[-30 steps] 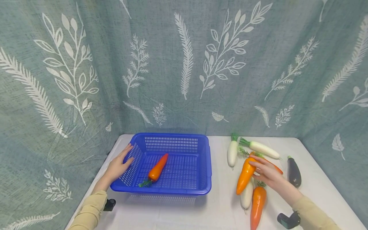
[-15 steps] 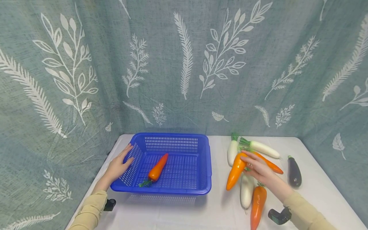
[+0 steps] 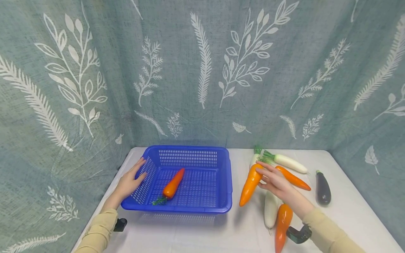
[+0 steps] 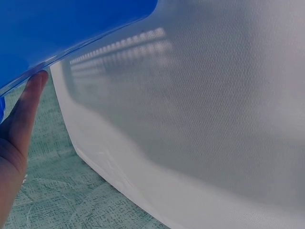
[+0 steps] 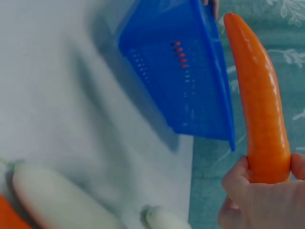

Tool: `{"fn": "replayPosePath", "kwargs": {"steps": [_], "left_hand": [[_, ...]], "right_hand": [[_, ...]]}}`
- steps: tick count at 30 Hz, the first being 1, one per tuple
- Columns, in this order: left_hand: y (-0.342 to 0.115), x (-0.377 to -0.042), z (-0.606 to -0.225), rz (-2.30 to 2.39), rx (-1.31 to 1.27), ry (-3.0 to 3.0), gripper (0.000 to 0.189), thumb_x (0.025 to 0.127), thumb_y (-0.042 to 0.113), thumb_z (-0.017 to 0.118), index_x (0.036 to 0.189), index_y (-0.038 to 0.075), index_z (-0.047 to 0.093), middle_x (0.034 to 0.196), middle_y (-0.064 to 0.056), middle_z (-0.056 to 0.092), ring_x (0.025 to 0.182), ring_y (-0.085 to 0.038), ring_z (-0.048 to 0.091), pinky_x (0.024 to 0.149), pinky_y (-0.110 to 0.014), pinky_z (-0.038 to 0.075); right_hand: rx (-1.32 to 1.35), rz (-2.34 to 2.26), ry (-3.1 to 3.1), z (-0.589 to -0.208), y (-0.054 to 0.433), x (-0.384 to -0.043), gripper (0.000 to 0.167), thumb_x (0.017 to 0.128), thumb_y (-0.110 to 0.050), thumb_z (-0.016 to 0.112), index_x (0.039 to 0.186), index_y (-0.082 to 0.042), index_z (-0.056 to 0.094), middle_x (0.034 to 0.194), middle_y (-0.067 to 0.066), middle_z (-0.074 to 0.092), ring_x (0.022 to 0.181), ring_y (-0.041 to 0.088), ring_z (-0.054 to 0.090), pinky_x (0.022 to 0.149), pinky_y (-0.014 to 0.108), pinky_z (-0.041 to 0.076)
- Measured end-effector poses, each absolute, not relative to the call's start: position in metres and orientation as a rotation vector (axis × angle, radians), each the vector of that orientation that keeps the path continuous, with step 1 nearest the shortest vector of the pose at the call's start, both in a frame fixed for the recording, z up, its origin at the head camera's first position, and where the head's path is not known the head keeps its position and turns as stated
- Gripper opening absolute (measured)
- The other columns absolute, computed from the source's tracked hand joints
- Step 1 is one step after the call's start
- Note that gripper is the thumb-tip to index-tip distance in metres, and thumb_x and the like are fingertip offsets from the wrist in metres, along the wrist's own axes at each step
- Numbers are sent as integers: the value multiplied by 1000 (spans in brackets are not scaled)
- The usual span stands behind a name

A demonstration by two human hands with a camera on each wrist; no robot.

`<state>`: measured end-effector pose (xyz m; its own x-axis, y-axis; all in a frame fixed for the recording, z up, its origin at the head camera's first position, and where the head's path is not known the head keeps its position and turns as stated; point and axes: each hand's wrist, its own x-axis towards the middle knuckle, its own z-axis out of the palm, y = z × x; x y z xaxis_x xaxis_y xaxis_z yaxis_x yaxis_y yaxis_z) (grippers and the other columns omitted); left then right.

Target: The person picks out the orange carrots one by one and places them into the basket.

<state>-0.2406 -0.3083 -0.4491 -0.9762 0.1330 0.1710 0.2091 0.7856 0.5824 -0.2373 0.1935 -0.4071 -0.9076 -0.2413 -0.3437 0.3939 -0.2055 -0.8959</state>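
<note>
My right hand (image 3: 276, 182) pinches an orange carrot (image 3: 250, 186) by its thick end, the tip pointing down-left toward the blue basket (image 3: 177, 209). In the right wrist view, thumb and fingers clasp the base of this carrot (image 5: 262, 105), above the table. My left hand (image 3: 128, 182) rests at the basket's left rim with its fingers extended. From the left wrist, a fingertip (image 4: 40, 78) meets the rim's edge. Inside the basket lies another carrot (image 3: 172, 186) with a green top, toward the left.
Right of the basket lie white radishes (image 3: 289, 162), (image 3: 270, 211), one partly behind the held carrot. Two more carrots (image 3: 294, 178), (image 3: 283, 225) and a dark eggplant (image 3: 323, 188) share the white table (image 3: 190, 235). A leaf-patterned curtain (image 3: 183, 70) surrounds it.
My right hand has carried the carrot left, away from the other vegetables and closer to the basket's right side. The left hand stays at the basket's rim.
</note>
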Motion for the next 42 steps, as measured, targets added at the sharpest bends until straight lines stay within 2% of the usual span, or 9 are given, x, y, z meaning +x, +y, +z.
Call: {"fn": "replayPosePath", "kwargs": {"steps": [4, 10, 15, 25, 30, 38, 42], "left_hand": [[-309, -240, -450, -954, -268, -2859, 54, 98, 16, 48, 145, -4, 31, 153, -24, 25, 136, -48, 30, 109, -61, 27], [-309, -240, -450, -945, -273, -2854, 54, 97, 14, 49, 144, -4, 31, 153, -25, 26, 136, -48, 31, 109, -61, 28], [-309, -240, -448, -946, -263, -2862, 55, 97, 15, 49, 144, -5, 31, 153, -25, 25, 136, -48, 29, 109, -61, 27], [-308, -240, -445, -940, -256, -2876, 55, 97, 16, 49, 145, -3, 30, 154, -23, 24, 137, -48, 29, 110, -61, 27], [-307, -240, -443, -942, -247, -2880, 55, 97, 18, 49, 145, -3, 30, 154, -23, 24, 137, -47, 28, 109, -62, 26], [-307, -240, -446, -952, -269, -2867, 55, 97, 16, 49, 145, -4, 31, 153, -24, 25, 136, -48, 29, 109, -61, 27], [-306, -240, -447, -946, -272, -2860, 55, 97, 15, 50, 144, -4, 31, 153, -25, 25, 136, -48, 30, 109, -62, 27]], "right_hand": [[184, -2193, 1626, -404, 185, -238, 56, 96, -19, 54, 147, -14, 30, 110, -9, 53, 106, 11, 48, 86, 26, 46], [200, -2231, 1636, -404, 171, -240, 42, 96, -17, 55, 136, -18, 44, 105, -9, 57, 99, 9, 53, 82, 26, 47], [213, -2271, 1602, -407, 156, -242, 37, 96, -13, 53, 131, -17, 47, 101, -8, 58, 96, 9, 56, 80, 25, 48], [188, -2283, 1628, -412, 127, -243, 52, 95, -9, 52, 144, -5, 34, 98, -8, 60, 91, 8, 59, 79, 26, 48], [154, -2298, 1641, -413, 114, -245, 54, 94, -8, 51, 145, -2, 33, 95, -8, 61, 89, 8, 59, 79, 27, 48], [79, -2296, 1693, -416, 99, -249, 54, 94, -6, 51, 144, 2, 32, 100, -3, 59, 92, 10, 57, 81, 29, 50], [57, -2285, 1749, -416, 89, -250, 53, 93, -6, 52, 143, 2, 36, 109, 3, 58, 93, 10, 58, 82, 30, 52]]}}
